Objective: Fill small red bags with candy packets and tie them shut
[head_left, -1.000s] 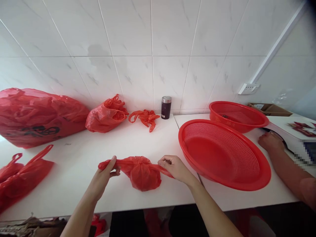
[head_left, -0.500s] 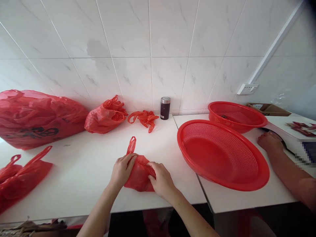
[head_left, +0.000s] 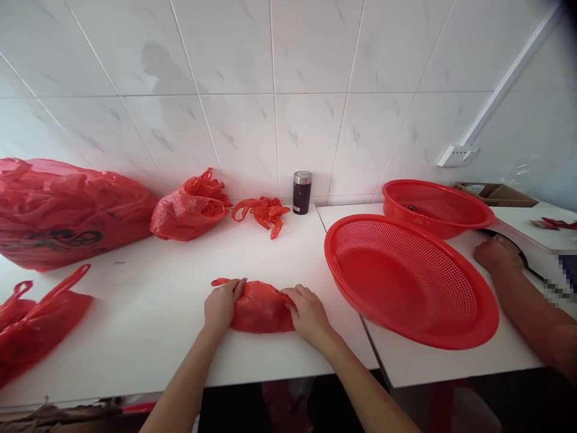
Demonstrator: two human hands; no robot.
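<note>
A red plastic bag (head_left: 264,310) lies on the white table in front of me, pulled wide between my two hands. My left hand (head_left: 220,308) grips its left end, where one handle loop sticks out past the fingers. On the right end, my right hand (head_left: 309,314) pinches the bag's upper edge between thumb and fingers. Something dark shows faintly through the plastic, but I cannot make out what it is. Beyond the hands, a crumpled red bag (head_left: 261,213) rests near the wall.
Left are a big stuffed red bag (head_left: 72,216), a smaller bundle of bags (head_left: 192,207) and a handled red bag (head_left: 42,325). A dark tumbler (head_left: 302,193) stands by the wall. Right are two red baskets, a near one (head_left: 383,282) and a far one (head_left: 437,204), and another person's arm (head_left: 527,300).
The bag has been stretched wider and flatter, its left handle loop now lying sideways instead of upright. My right hand has shifted slightly right, and both hands keep hold.
</note>
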